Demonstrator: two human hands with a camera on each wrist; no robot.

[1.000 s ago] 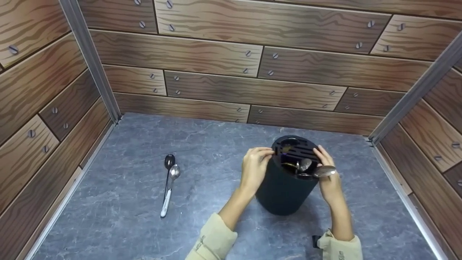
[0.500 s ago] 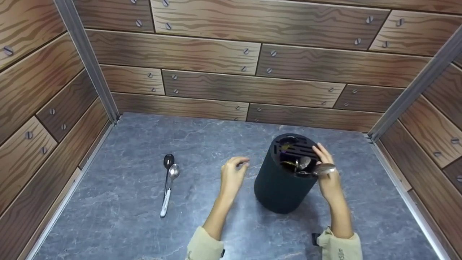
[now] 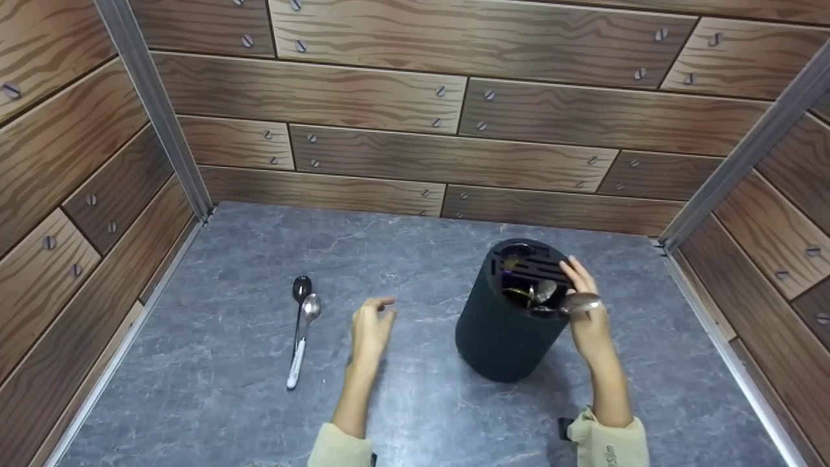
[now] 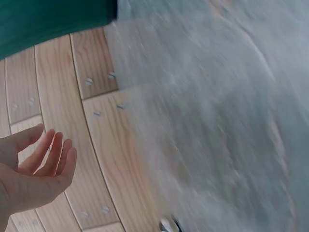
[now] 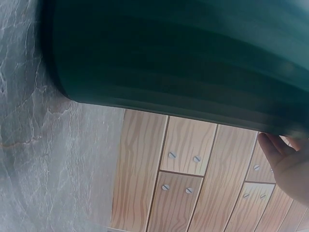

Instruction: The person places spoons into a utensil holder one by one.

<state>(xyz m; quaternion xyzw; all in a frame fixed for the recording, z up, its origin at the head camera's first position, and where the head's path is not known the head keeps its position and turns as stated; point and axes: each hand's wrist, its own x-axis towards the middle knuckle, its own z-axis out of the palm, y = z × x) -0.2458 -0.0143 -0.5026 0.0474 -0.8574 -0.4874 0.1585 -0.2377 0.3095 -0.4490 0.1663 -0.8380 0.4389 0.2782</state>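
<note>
A dark green cylindrical utensil holder point(image 3: 506, 340) with a slotted black top point(image 3: 535, 264) stands upright on the right. Metal spoons poke out of its front opening; one spoon bowl point(image 3: 579, 302) overhangs the rim by my right hand point(image 3: 591, 331). That hand rests against the holder's upper right side, fingers fairly straight along the rim. My left hand point(image 3: 369, 331) is over the table between the holder and two spoons, holding nothing, its fingers loosely bent. One of these spoons is dark point(image 3: 301, 288); the other has a white handle point(image 3: 297, 364). They lie touching or nearly so.
The grey marbled table point(image 3: 214, 331) is enclosed by wood-patterned panels point(image 3: 376, 104) at the back and both sides. Metal posts point(image 3: 162, 123) stand in the back corners. In the left wrist view, a spoon tip point(image 4: 169, 224) shows at the bottom edge.
My left hand has let go of the holder's rim and moved left toward the two spoons. My right hand and the holder stay where they were.
</note>
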